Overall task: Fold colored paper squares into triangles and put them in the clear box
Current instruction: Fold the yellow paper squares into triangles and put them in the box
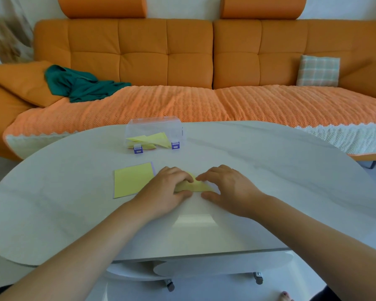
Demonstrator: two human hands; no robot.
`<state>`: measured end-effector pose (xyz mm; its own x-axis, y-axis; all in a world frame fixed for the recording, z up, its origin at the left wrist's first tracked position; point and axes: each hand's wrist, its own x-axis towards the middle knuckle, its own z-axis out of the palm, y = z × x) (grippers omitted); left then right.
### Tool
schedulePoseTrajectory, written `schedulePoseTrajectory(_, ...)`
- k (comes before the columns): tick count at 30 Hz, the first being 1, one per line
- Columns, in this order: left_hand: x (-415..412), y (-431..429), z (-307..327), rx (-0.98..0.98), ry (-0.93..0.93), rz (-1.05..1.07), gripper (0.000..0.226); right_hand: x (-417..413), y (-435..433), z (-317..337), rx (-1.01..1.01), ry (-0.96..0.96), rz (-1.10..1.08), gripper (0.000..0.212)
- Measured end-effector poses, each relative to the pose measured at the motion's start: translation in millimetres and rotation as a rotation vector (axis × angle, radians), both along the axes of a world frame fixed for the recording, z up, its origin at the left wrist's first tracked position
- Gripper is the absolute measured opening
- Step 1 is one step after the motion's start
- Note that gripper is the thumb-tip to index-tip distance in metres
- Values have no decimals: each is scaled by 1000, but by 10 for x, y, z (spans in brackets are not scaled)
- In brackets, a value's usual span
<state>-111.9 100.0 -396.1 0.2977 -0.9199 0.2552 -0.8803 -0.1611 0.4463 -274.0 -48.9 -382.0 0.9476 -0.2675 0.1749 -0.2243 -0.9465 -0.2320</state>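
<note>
The folded yellow paper triangle point(194, 186) lies between our hands, at the middle of the white oval table point(269, 170), long side running left-right, tip toward the far edge. Our left hand point(167, 189) pinches its left end; our right hand point(227, 187) presses flat on its right end.

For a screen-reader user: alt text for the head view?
Left hand pinches and right hand presses a partly folded yellow paper on a white table. Yellow squares lie to its left; a clear box behind holds folded triangles.
</note>
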Motion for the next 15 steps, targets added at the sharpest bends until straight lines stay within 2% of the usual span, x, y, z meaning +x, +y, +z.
schedulePoseTrajectory(3, 80, -8, 28, -12, -76, -59, 27, 69, -43, 31, -6, 6, 35, 41)
schedulePoseTrajectory(7, 141, -22, 37, -53, -216, -127, 19, 132, -87, 67, -137, 23, 97, 39)
schedulePoseTrajectory(12, 174, -42, 34, -55, -123, -102, 33, 198, -103, 67, -230, 1, 154, 36)
schedulePoseTrajectory(15, 181, -52, 50, -65, -166, -119, 30, 234, -114, 23, -227, -36, 153, 36)
